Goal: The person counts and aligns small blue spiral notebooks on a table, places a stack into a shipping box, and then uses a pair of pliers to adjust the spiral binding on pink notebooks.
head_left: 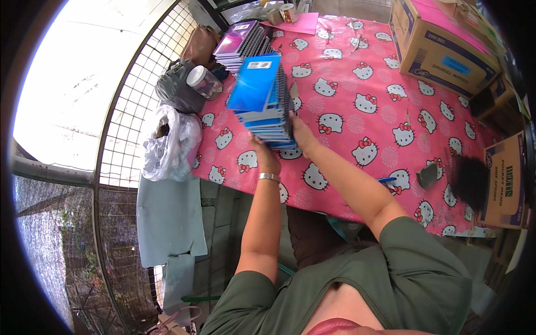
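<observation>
A tall stack of blue spiral notebooks (pixel 259 92) stands on the table's far left part, its top notebook slightly askew. My left hand (pixel 263 154) presses on the stack's near left corner, a metal-banded watch on that wrist. On the right side, by the wire bindings, my right hand (pixel 301 135) grips the same stack. Both hands are closed on it, with some fingertips hidden. Just behind is another stack of spiral notebooks with purple covers (pixel 237 38).
A pink patterned cloth (pixel 346 134) covers the table. Cardboard boxes (pixel 441 53) stand along the right. At the left edge are a clear plastic jar (pixel 204 82), a grey bag (pixel 177 86) and a white plastic bag (pixel 172 145). A blue pen (pixel 386 180) lies near the front.
</observation>
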The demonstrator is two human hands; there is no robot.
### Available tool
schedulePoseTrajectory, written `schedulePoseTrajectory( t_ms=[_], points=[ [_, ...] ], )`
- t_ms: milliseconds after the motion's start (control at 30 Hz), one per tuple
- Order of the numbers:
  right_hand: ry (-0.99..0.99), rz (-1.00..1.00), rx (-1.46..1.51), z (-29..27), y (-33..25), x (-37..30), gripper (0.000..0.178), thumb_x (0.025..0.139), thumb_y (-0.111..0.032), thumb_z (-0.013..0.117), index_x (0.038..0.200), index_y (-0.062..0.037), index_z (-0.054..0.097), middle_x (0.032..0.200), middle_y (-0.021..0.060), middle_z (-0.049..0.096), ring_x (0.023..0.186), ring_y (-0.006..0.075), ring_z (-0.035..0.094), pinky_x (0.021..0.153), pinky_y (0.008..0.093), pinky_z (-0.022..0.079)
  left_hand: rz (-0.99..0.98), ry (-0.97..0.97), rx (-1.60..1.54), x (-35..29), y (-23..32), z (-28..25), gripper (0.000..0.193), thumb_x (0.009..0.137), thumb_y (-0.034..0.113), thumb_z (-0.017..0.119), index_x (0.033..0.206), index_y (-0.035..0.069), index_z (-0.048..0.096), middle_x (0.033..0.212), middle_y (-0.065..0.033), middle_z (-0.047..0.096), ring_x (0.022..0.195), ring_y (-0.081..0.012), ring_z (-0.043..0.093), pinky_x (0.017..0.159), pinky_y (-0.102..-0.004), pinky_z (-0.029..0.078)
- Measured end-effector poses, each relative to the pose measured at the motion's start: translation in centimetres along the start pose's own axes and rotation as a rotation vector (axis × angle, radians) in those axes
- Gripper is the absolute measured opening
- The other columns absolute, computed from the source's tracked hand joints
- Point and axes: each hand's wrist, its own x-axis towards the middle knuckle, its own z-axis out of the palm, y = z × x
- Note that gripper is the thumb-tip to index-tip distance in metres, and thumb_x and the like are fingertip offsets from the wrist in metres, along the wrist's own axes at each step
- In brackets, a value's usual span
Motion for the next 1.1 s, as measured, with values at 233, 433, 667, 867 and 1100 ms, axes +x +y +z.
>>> schedulePoseTrajectory(
  t_ms=[233, 433, 667, 867, 1100],
  points=[
    [0.073, -0.051, -0.263, 8.6, -1.9, -1.5, 0.081, 0.097, -0.066, 0.028, 0.144, -0.0011, 0.041, 0.142, 0.0314, 0.044, 0.131, 0.0509, 0.039, 0.114, 0.0526, 0.024, -0.050, 0.123, 0.030, 4.4, 3.1, -7.3, 0.095, 0.086, 0.078, 0.029, 0.149, 0.008, 0.035, 0.141, -0.0090, 0.048, 0.126, -0.0264, 0.042, 0.108, -0.0422, 0.026],
    [0.245, 0.091, -0.210, 11.3, -2.1, 1.6, 0.082, 0.094, -0.067, 0.035, 0.150, -0.0067, 0.035, 0.147, 0.0308, 0.038, 0.141, 0.0458, 0.028, 0.114, 0.0499, 0.027, -0.087, 0.074, -0.012, 8.3, 5.3, -6.3, 0.092, 0.086, 0.077, 0.034, 0.149, 0.010, 0.033, 0.149, -0.0091, 0.043, 0.137, -0.0270, 0.036, 0.112, -0.0428, 0.023],
    [0.068, -0.008, -0.096, 9.7, -3.3, 2.0, 0.095, 0.089, -0.072, 0.041, 0.151, -0.0012, 0.028, 0.146, 0.0332, 0.032, 0.138, 0.0463, 0.031, 0.114, 0.0498, 0.026, 0.090, 0.113, 0.036, 10.1, 7.4, -7.6, 0.092, 0.087, 0.074, 0.037, 0.151, 0.008, 0.030, 0.152, -0.0096, 0.037, 0.140, -0.0283, 0.032, 0.114, -0.0471, 0.021],
    [0.072, -0.292, -0.295, -5.3, -1.6, -7.9, 0.065, 0.096, -0.042, 0.056, 0.145, -0.0025, 0.041, 0.139, 0.0236, 0.046, 0.133, 0.0335, 0.043, 0.112, 0.0387, 0.033, 1.165, 0.228, 1.302, 1.2, 16.0, 2.4, 0.075, 0.091, 0.054, 0.055, 0.152, 0.016, 0.032, 0.157, -0.0129, 0.031, 0.144, -0.0326, 0.029, 0.112, -0.0567, 0.025],
    [0.270, -0.515, -0.626, -21.9, -1.7, -24.0, 0.039, 0.093, -0.024, 0.064, 0.126, -0.0032, 0.060, 0.133, 0.0188, 0.051, 0.126, 0.0329, 0.049, 0.107, 0.0397, 0.037, 0.790, 0.335, 1.999, 2.7, 18.1, 6.0, 0.055, 0.098, 0.053, 0.042, 0.146, 0.026, 0.044, 0.148, -0.0136, 0.046, 0.136, -0.0382, 0.042, 0.108, -0.0607, 0.030]
  ],
)
